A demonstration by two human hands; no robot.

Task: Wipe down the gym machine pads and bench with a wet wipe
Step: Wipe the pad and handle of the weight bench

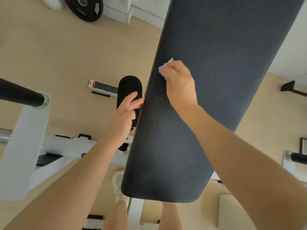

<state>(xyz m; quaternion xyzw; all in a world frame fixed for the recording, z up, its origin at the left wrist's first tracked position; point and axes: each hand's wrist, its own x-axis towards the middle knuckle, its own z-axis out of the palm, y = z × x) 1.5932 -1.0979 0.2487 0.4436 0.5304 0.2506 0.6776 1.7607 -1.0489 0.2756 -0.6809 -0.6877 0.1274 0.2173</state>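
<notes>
Head view: we are gripping the wet wipe [166, 68] in our right hand [180, 83], pressing it near the bench [224, 67] edge at 10 o'clock. Our left hand [126, 112], fingers relaxed, is touching that edge. Risk: the wipe is bunching, probably skipping streaks.

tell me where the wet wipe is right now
In the head view the wet wipe sits bunched under the right hand, pressed on the dark bench pad near its left edge, up from the left hand.
</notes>
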